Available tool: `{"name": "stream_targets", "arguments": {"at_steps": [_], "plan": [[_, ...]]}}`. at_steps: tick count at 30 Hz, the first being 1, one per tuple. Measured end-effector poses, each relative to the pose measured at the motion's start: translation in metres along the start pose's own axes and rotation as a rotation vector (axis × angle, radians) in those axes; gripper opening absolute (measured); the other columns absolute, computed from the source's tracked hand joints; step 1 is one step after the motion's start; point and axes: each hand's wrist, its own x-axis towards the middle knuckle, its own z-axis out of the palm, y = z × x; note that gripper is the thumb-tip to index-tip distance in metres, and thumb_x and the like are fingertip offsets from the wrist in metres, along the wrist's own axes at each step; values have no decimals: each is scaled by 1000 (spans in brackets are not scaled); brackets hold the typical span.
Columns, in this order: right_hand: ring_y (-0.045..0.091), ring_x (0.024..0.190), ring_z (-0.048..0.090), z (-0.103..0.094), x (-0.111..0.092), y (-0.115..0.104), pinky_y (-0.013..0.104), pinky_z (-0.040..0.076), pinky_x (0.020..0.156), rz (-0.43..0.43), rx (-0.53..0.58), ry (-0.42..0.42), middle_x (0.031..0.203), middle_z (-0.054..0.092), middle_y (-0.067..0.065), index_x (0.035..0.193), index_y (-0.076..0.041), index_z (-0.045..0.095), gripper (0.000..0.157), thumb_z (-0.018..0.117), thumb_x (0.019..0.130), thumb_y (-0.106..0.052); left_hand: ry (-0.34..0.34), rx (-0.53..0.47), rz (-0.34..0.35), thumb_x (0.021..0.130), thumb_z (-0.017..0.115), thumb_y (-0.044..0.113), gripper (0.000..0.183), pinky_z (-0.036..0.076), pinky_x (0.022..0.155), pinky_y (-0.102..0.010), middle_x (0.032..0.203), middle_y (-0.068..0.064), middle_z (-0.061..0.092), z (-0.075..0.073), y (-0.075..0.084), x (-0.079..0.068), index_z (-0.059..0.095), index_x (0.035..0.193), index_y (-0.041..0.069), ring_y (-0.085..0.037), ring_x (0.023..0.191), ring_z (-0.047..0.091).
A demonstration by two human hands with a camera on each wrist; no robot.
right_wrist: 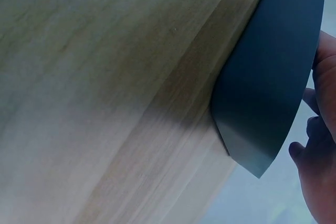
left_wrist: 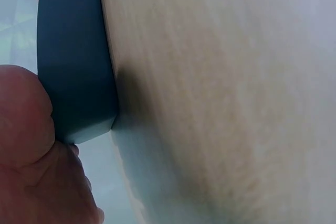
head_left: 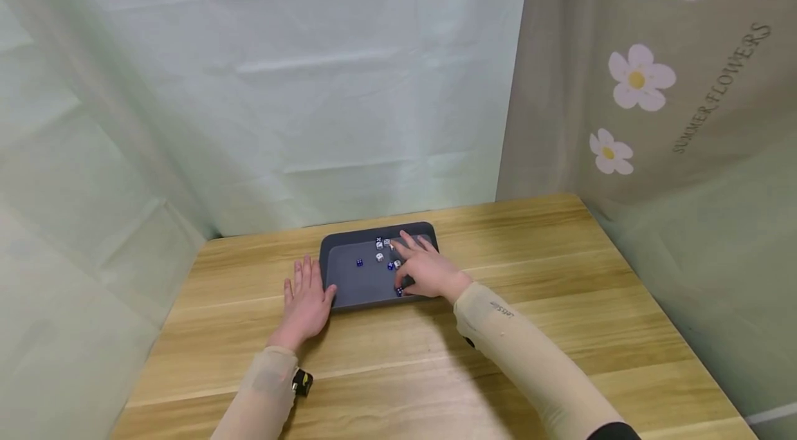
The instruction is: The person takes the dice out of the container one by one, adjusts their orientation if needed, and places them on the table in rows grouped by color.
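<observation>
A dark grey tray (head_left: 355, 298) lies on the wooden table with several blue and white dice in it. My right hand (head_left: 428, 272) reaches over its right side, thumb and index finger pinching a blue die (head_left: 400, 292) low near the front edge. Just above that die are another blue die (head_left: 390, 266) and a white die (head_left: 397, 264), close to the fingers. My left hand (head_left: 308, 305) rests at the front left corner, fingers straight and thumb over the rim. In the left wrist view the thumb (left_wrist: 23, 116) presses against the tray's wall (left_wrist: 79, 61).
A lone blue die (head_left: 359, 262) sits left of centre in the tray, with a white die (head_left: 380, 257) to its right. At the back, a blue die (head_left: 378, 239) and white dice (head_left: 387, 243) stand close together. Pale curtains (head_left: 324, 80) hang behind the table (head_left: 529, 246).
</observation>
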Motion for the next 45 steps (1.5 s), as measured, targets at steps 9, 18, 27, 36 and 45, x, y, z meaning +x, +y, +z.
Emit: {"name": "stream_targets", "arguments": {"at_steps": [9,18,27,36,45], "plan": [[42,164,5,4,1,2,63,13,128,14,-12,-8,174,29,15,101,-35,83,10,87,93,-35,-6,0,6,115,42,30,75,-8,123,-72,175,-29,-10,2,-3,-2,6,165,-13,-48,161,-14],[44,163,8,3,0,4,65,15,127,21,-17,-9,174,28,16,102,-34,82,9,86,94,-36,-16,7,-17,115,44,27,74,-6,124,-70,176,-27,-10,-4,8,-5,7,166,-12,-46,162,-13],[43,163,7,1,-1,4,64,14,128,27,-10,-19,175,27,15,103,-33,82,10,85,95,-36,-52,28,-26,116,42,28,75,-6,124,-70,175,-27,-12,-4,4,-2,2,166,-12,-47,161,-15],[41,164,7,1,-1,4,63,13,128,34,-1,4,173,31,15,104,-33,82,10,85,95,-36,-3,-7,11,115,42,31,77,-8,124,-70,176,-27,-10,-1,0,-2,4,166,-12,-46,161,-14],[41,163,11,6,-6,9,62,15,128,41,76,67,172,34,17,109,-30,83,14,82,97,-37,-4,-16,1,115,44,29,76,-8,123,-71,175,-27,-12,1,0,-4,5,166,-12,-47,161,-14]]}}
